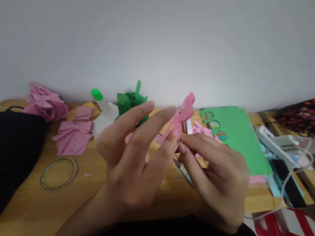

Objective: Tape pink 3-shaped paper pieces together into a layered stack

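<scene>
Both hands hold up a curvy pink paper cutout [183, 111] above the middle of the table. My left hand [139, 157] has its thumb on the paper's lower part, with the index and middle fingers stretched out behind and beside it. The thumb and forefinger of my right hand [217, 175] pinch the cutout's bottom end. A pair of scissors [184, 172] lies on the table under the hands, partly covered by them. Pink paper scraps [202, 128] lie just behind the right hand.
On the wooden table [95, 199] are a silver bangle [58, 174], folded pink paper [73, 138], a pink paper bundle [46, 101], a green-capped glue stick [97, 95] and a green paper ball [130, 104]. Green sheets [232, 136], a power strip [275, 145] and a phone [288, 183] lie right.
</scene>
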Demonstrator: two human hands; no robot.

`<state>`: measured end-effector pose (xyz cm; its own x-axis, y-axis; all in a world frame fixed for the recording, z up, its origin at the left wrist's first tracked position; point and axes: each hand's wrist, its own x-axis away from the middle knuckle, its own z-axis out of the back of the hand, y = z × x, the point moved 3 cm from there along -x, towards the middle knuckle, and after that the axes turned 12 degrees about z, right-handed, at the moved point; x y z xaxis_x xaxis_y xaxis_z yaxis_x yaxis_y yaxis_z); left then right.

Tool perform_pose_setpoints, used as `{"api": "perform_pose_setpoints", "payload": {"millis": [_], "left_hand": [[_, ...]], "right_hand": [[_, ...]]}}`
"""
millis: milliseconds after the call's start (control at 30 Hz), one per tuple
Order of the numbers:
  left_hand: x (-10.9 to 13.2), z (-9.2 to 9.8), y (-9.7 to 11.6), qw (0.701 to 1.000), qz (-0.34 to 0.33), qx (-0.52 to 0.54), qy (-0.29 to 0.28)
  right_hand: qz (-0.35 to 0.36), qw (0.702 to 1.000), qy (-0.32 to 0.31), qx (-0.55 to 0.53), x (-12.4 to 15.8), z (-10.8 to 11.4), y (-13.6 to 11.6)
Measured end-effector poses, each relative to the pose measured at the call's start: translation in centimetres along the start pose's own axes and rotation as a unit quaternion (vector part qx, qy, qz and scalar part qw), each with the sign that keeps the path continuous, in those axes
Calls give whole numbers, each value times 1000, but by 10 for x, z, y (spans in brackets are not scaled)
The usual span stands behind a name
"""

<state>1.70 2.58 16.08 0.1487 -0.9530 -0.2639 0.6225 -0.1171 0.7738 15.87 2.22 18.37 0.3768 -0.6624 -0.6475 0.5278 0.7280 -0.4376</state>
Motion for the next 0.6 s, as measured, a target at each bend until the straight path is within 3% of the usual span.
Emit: {"api": "perform_pose_setpoints", "payload": {"millis": [100,200,333,467,600], "left_hand": [[-4,14,9,990,-77,-31,116],[-8,20,14,980,-154,-62,108],[-8,22,12,968,-163,-118,149],[-5,25,15,956,-208,-108,175],[-9,42,11,976,-168,-59,126]], "right_hand": [[-3,1000,12,-16,0,1,0],[-3,1000,16,-19,0,1,1],[-15,999,26,-20,0,0,1],[-38,997,49,-38,1,0,2],[-82,992,46,-79,1,0,6]]}}
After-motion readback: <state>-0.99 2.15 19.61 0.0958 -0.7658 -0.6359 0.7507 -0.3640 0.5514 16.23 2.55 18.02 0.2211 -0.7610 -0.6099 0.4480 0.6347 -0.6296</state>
